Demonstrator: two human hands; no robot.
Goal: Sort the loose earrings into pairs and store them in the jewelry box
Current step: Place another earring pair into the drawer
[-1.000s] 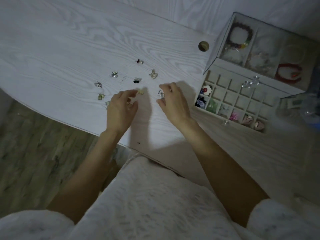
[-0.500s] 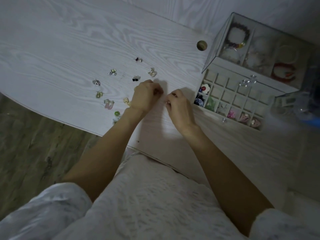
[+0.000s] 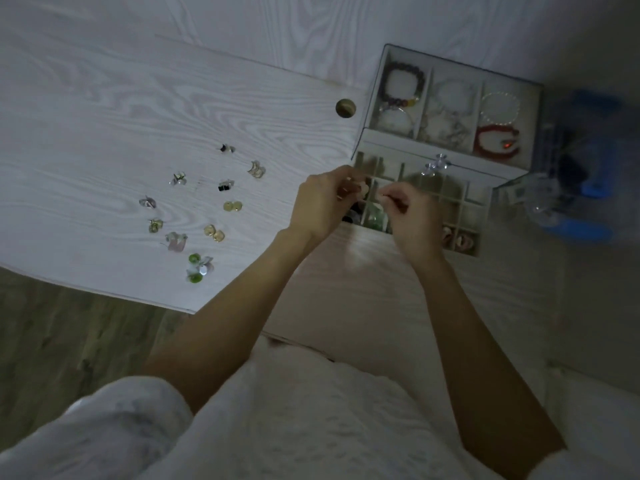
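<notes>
Several loose earrings lie scattered on the white table [image 3: 104, 109], among them a yellow pair [image 3: 232, 206], a black one [image 3: 225, 185] and a green one [image 3: 195, 259]. The jewelry box [image 3: 485, 216] stands open at the right, its gridded tray holding a few stored earrings. Both hands hover over the tray's left end. My left hand [image 3: 322, 202] has its fingers curled and pinches a small pale earring. My right hand [image 3: 410, 213] is also curled, pinching something tiny that I cannot make out.
The box's upper compartments hold bracelets [image 3: 401, 84], one of them red [image 3: 497, 143]. A round cable hole [image 3: 345, 107] sits in the table left of the box. A blue and clear container [image 3: 575, 174] stands to the right. The table edge runs along the lower left.
Both hands have moved right from the loose earrings on the table to above the box's tray, carrying the small pieces picked up there.
</notes>
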